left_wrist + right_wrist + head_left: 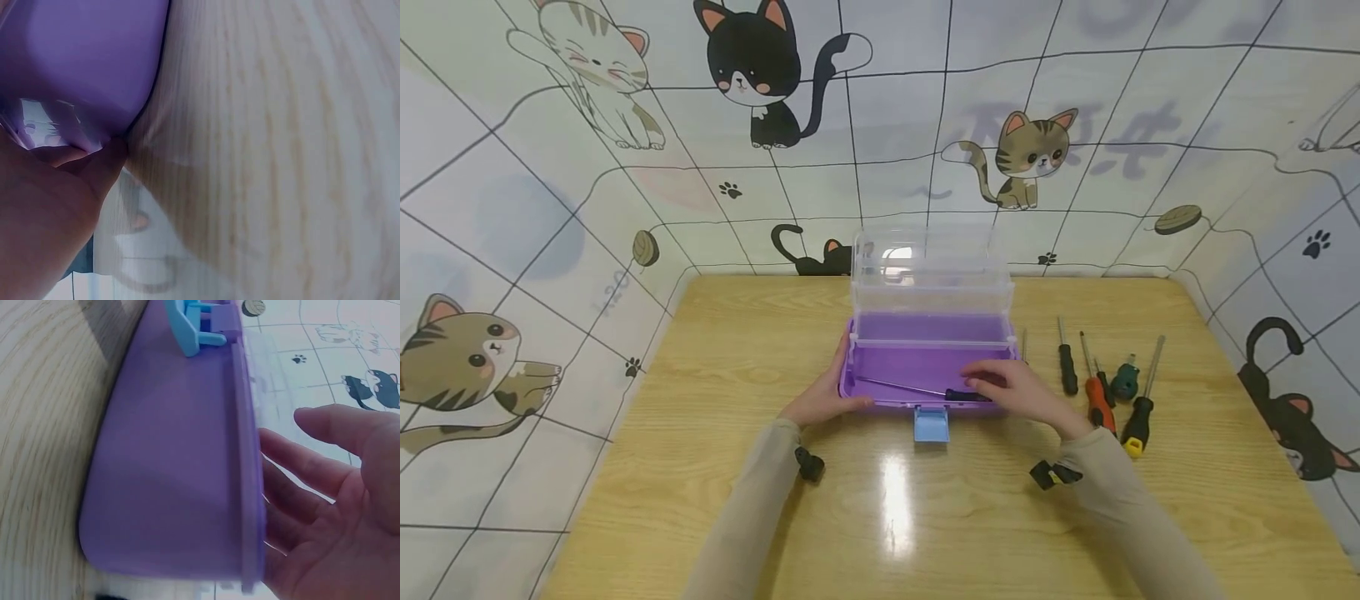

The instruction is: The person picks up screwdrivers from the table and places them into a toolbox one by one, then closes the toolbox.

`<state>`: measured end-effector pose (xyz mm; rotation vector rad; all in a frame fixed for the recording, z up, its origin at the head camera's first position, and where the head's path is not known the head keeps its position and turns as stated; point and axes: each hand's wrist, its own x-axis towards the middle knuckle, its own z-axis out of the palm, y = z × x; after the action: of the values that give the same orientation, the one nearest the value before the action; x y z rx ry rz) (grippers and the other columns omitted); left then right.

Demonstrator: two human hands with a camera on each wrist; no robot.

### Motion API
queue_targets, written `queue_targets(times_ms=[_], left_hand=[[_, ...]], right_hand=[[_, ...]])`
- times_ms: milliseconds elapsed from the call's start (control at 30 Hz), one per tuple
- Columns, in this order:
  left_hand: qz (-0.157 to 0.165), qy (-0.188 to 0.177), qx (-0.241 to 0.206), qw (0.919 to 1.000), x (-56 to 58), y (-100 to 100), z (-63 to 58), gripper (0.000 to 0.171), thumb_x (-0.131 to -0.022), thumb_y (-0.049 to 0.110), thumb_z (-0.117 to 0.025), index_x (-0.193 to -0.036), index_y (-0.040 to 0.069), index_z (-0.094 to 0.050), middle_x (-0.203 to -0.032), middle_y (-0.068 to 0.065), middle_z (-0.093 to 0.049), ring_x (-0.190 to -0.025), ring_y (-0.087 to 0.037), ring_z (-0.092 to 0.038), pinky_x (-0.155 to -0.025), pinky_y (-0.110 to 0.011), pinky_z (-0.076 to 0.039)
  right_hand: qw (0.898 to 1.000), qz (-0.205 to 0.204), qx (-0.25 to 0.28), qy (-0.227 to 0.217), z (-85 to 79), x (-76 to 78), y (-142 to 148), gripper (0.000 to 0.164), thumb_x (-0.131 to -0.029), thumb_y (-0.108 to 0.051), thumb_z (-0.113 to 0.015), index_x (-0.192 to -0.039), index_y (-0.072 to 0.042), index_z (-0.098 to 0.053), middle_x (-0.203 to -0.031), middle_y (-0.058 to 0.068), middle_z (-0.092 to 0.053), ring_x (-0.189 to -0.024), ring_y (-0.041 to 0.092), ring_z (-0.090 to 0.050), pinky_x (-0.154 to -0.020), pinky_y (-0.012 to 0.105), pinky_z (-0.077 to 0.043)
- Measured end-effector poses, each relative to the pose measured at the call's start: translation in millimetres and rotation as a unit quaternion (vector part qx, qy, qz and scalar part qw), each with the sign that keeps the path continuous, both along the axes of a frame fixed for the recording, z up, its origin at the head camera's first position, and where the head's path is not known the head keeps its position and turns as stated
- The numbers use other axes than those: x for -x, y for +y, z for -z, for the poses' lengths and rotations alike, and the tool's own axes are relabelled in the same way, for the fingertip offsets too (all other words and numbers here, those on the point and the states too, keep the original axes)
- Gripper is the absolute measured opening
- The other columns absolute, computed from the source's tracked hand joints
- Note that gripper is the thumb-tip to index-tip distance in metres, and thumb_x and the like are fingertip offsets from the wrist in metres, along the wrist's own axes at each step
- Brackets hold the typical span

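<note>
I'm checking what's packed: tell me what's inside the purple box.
Inside the purple box lies a black-handled screwdriver. The right hand covers part of the box's right end, so anything under it cannot be seen.

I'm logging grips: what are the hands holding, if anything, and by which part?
The left hand holds the purple box by its left end, near the front corner. The right hand appears to hold nothing.
</note>
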<state>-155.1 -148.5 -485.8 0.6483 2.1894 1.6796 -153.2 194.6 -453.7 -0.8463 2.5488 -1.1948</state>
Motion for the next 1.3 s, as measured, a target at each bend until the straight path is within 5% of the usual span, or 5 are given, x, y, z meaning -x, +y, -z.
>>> queue_targets(times_ms=[300, 667, 867, 1000, 1300], left_hand=[[-0.007, -0.005, 0.007, 0.9999, -4.8, -2, -0.3, 0.124, -0.078, 0.007, -0.08, -0.152, 0.021, 0.019, -0.159, -0.01, 0.013, -0.144, -0.031, -0.005, -0.114, -0.051, -0.011], [-0.006, -0.008, 0.023, 0.9997, -2.9, -2, 0.6, 0.123, -0.08, 0.008, -0.079, -0.152, 0.024, 0.019, -0.159, -0.009, 0.015, -0.144, -0.032, -0.006, -0.113, -0.05, -0.014], [-0.021, -0.003, 0.028, 0.9994, 5.6, -5, 24.9, 0.126, -0.078, 0.013, -0.081, -0.151, 0.034, 0.019, -0.159, -0.002, 0.013, -0.144, -0.03, -0.007, -0.113, -0.052, -0.013], [-0.028, -0.004, 0.032, 0.9991, 8.2, -6, 32.6, 0.127, -0.077, 0.017, -0.083, -0.15, 0.041, 0.018, -0.16, 0.003, 0.012, -0.144, -0.027, -0.008, -0.113, -0.05, -0.014], [-0.013, 0.001, 0.007, 0.9999, 6.0, -2, 20.2, 0.126, -0.078, 0.012, -0.081, -0.152, 0.032, 0.018, -0.16, -0.001, 0.012, -0.145, -0.025, -0.003, -0.114, -0.049, -0.009]], right_hand=[[0.996, 0.033, 0.051, -0.071, -11.2, -12.6, 20, 0.031, -0.101, -0.015, -0.053, -0.122, 0.005, -0.061, -0.116, 0.02, -0.064, -0.103, 0.033, -0.063, -0.082, 0.035, -0.054], [0.995, 0.096, 0.025, -0.025, -15.4, -19.6, 52, 0.031, -0.102, -0.019, -0.051, -0.124, 0.001, -0.062, -0.113, 0.012, -0.067, -0.101, 0.023, -0.064, -0.082, 0.025, -0.051], [0.993, 0.113, 0.014, -0.033, -18.9, -22.5, 67, 0.037, -0.103, -0.024, -0.048, -0.129, 0.0, -0.057, -0.115, 0.016, -0.066, -0.106, 0.029, -0.062, -0.085, 0.02, -0.048], [0.992, 0.124, 0.013, -0.033, -18.5, -24.3, 74, 0.037, -0.103, -0.025, -0.048, -0.13, 0.0, -0.057, -0.115, 0.016, -0.066, -0.104, 0.019, -0.063, -0.084, 0.016, -0.046], [0.989, 0.145, 0.03, -0.012, -14.7, -31.5, 91, 0.035, -0.103, -0.019, -0.048, -0.132, -0.001, -0.056, -0.113, 0.016, -0.066, -0.097, 0.007, -0.062, -0.078, 0.014, -0.047]])
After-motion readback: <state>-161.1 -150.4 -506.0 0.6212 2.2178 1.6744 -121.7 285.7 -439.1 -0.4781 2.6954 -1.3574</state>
